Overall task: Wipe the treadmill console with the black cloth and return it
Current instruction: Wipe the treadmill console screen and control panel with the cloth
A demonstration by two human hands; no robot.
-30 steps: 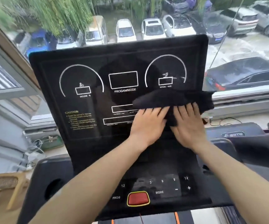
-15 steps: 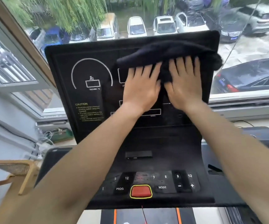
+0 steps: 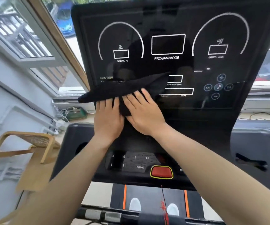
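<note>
The black treadmill console (image 3: 168, 46) stands upright before me, with white dial outlines and "PROGAM/MODE" printed in its middle. A black cloth (image 3: 124, 90) lies flat against its lower left area, over the caution text. My left hand (image 3: 108, 120) and my right hand (image 3: 143, 112) press side by side on the cloth's lower edge, fingers spread and pointing up. The cloth's left corner sticks out past the console's edge.
Below the hands sits a button panel with a red stop button (image 3: 161, 171). A wooden chair (image 3: 27, 148) stands at the left, near cables on the floor (image 3: 61, 119). A window (image 3: 33, 38) runs behind the console. The treadmill belt (image 3: 153, 197) is underneath.
Both hands slid the cloth from the console's upper middle down to its lower left. The camera has come closer to the console.
</note>
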